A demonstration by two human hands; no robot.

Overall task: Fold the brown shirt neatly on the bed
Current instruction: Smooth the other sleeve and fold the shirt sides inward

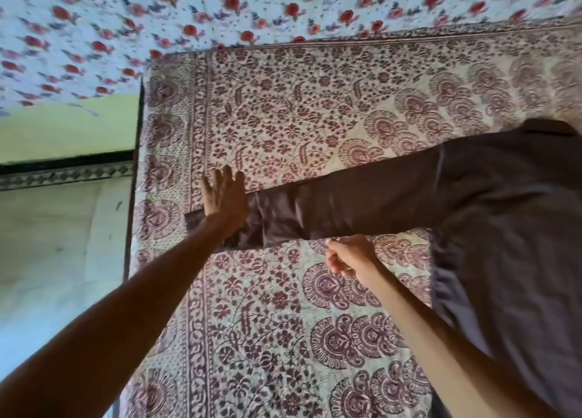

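Brown shirt (393,194): smooth cloth w/ slight sheen; bedspread (283,108): matt printed cotton-like cloth.

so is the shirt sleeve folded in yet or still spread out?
Spread. The sleeve lies stretched straight out from the shirt across the bedspread, left hand flat on its cuff.

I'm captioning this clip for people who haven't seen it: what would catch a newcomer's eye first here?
First, the brown shirt spread on the maroon floral bedspread, one long sleeve stretched out to the left. The left hand lies flat with spread fingers on the cuff end, while the right hand is curled at the sleeve's lower edge. Behind, a red-rose print cloth fills the top.
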